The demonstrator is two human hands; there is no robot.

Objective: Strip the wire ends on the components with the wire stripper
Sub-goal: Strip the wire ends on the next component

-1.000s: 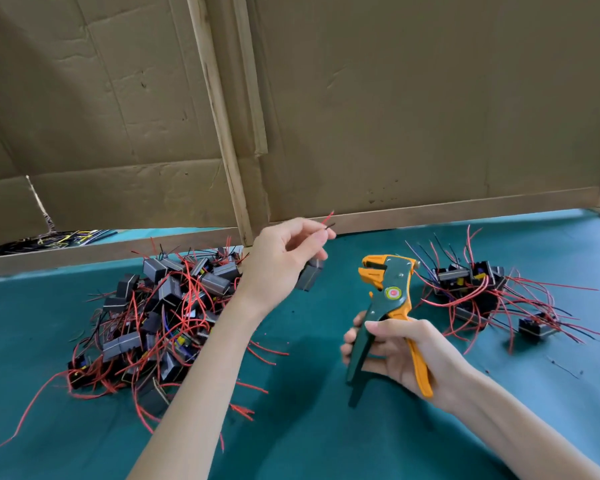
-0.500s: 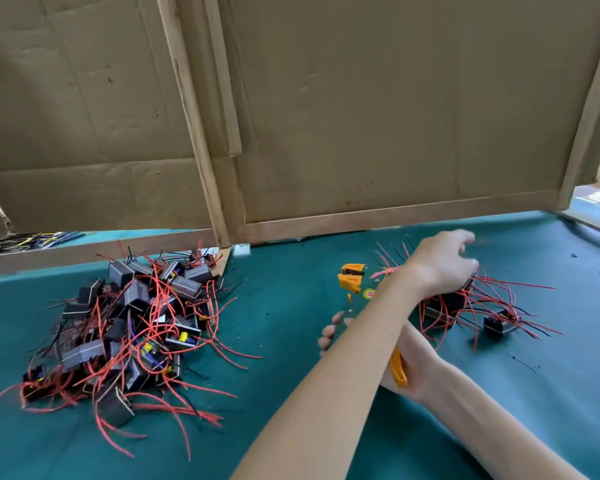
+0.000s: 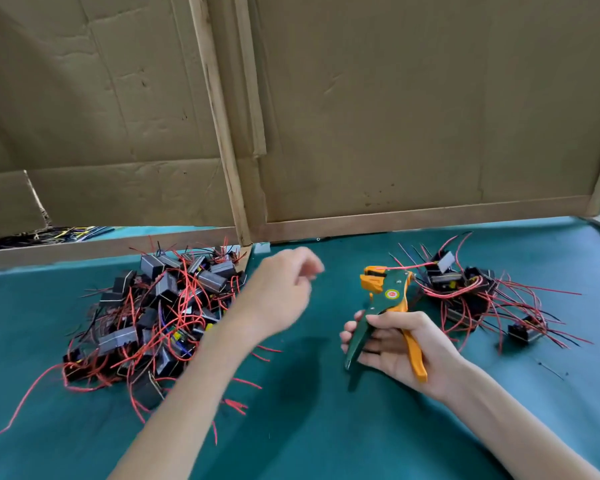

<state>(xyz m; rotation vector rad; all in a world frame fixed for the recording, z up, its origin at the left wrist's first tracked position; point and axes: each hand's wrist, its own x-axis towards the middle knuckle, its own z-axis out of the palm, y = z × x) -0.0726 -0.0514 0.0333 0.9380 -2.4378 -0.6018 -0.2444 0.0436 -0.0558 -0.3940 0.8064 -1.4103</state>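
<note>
My right hand (image 3: 395, 348) grips the handles of the green and orange wire stripper (image 3: 383, 306), jaws pointing up and away. My left hand (image 3: 281, 292) hovers empty above the green table, blurred by motion, fingers loosely curled, between the two piles. A large heap of black components with red wires (image 3: 153, 313) lies at the left. A smaller pile of the same components (image 3: 465, 292) lies at the right, just behind the stripper's jaws.
A cardboard wall in a wooden frame (image 3: 395, 133) closes off the back of the green table (image 3: 309, 427). Loose red wire offcuts (image 3: 236, 405) lie near my left forearm. More dark wires (image 3: 32, 237) show through a gap at far left.
My left hand carried a component over to the right pile, let it go there, and has swung back left, now empty. My right hand has kept hold of the stripper.
</note>
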